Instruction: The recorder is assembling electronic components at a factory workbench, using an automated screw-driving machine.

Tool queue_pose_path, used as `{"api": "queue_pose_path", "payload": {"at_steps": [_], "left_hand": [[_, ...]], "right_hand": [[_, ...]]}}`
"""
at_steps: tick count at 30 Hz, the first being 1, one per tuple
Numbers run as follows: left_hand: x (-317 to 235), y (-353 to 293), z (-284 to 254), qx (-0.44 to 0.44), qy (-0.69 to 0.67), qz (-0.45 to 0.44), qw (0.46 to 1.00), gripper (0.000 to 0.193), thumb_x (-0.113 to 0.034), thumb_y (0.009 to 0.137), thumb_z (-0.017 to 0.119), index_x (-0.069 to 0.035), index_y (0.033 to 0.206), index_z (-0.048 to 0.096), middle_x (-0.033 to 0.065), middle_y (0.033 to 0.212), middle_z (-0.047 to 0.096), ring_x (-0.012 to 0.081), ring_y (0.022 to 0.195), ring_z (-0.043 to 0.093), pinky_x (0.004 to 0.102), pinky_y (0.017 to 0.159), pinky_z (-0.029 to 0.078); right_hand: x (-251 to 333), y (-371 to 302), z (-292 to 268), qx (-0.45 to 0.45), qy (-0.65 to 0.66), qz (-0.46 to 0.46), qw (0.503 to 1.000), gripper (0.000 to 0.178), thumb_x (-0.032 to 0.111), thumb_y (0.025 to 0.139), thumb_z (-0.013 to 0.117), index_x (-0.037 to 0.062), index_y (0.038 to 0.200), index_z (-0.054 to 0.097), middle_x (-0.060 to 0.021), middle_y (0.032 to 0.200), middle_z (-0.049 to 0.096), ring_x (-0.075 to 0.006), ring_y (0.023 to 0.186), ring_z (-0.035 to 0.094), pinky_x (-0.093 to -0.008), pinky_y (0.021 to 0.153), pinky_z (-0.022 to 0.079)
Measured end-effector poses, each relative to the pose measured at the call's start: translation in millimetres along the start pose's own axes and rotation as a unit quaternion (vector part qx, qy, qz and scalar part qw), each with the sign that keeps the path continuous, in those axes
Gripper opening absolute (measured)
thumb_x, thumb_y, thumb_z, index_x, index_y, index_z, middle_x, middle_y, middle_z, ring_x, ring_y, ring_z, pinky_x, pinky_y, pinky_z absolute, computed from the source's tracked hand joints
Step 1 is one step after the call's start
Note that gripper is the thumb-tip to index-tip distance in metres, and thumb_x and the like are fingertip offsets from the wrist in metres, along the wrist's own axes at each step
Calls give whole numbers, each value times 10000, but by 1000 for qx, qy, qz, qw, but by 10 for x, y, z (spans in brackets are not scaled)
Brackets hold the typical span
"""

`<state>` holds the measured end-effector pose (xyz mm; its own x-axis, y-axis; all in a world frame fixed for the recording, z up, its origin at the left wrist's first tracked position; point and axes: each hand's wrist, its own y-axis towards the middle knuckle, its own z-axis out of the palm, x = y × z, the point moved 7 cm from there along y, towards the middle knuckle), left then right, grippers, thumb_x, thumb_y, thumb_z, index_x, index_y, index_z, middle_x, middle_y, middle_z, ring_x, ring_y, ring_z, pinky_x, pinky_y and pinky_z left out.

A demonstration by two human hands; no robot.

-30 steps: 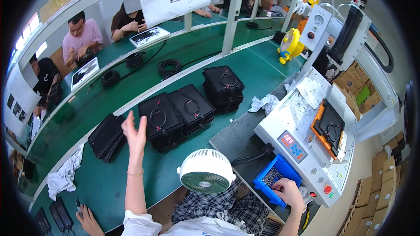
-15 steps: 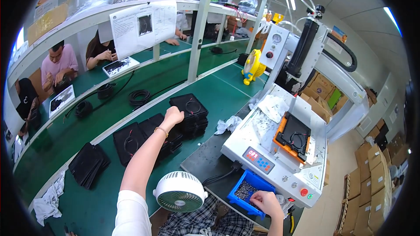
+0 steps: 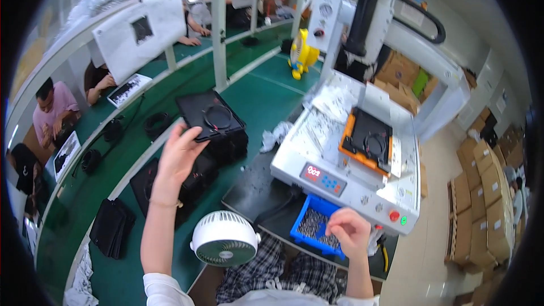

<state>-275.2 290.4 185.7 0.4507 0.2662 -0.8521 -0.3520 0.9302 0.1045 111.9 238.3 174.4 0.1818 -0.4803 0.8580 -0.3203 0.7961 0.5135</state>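
Note:
My left hand (image 3: 180, 156) grips the near left corner of a flat black panel (image 3: 195, 107) with a coiled thin cable (image 3: 217, 117) on it. That panel sits slightly askew over a stack of black panels (image 3: 233, 146). My right hand (image 3: 350, 231) hovers at the right side of a blue bin (image 3: 298, 228) full of small metal screws (image 3: 313, 224). Its thumb and fingertips are pinched together; whatever they hold is too small to make out. On the white bench machine (image 3: 289, 161), another black panel (image 3: 362, 139) with a coiled cable lies in an orange fixture (image 3: 347, 146).
A white fan (image 3: 225, 238) stands before my lap. More black panels (image 3: 111, 228) lie at the left on the green table (image 3: 153, 275). Crumpled white cloth (image 3: 276, 137) lies beside the machine, and a yellow fan (image 3: 302, 56) behind it. Co-workers sit across the bench; cartons (image 3: 479, 221) line the right.
My left hand has turned and now grips the top panel's corner, which has shifted askew. My right hand has lifted away from the screws. The whole view has swung to the right.

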Motion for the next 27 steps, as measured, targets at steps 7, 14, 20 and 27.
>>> {"api": "queue_pose_path", "payload": {"at_steps": [7, 14, 20, 27], "left_hand": [[-266, -1489, 615, -4, -25, -22, 999, 584, 26, 856, 418, 24, 1396, 196, 182, 1308, 434, 266, 1096, 557, 383, 910, 501], [237, -2019, 912, 110, -19, 2, 994, 634, 126, 829, 472, 7, 1370, 163, 167, 1296, 432, 210, 1196, 444, 341, 1009, 346], [553, -2162, 1000, 139, -30, -40, 989, 618, 133, 832, 472, 13, 1360, 175, 155, 1270, 440, 185, 1171, 463, 314, 998, 367], [637, -2189, 1023, 146, -33, -72, 986, 619, 122, 837, 481, 12, 1364, 176, 158, 1262, 448, 180, 1164, 466, 304, 988, 369]], "right_hand": [[178, 61, 386, 67, 184, 29, 980, 98, -113, 770, 600, -90, 864, 615, -185, 831, 605, -217, 638, 639, -275, 546, 541], [415, -93, 429, 35, 146, 60, 987, 135, -145, 754, 605, -107, 884, 601, -210, 818, 646, -275, 698, 682, -308, 614, 577], [658, -210, 625, 138, -256, -129, 948, 254, 60, 643, 780, 57, 875, 677, -27, 800, 604, -154, 671, 564, -274, 578, 427], [604, -205, 625, 129, -301, -154, 932, 270, 167, 569, 802, 114, 822, 721, 44, 698, 551, -106, 597, 507, -266, 554, 321]]}}
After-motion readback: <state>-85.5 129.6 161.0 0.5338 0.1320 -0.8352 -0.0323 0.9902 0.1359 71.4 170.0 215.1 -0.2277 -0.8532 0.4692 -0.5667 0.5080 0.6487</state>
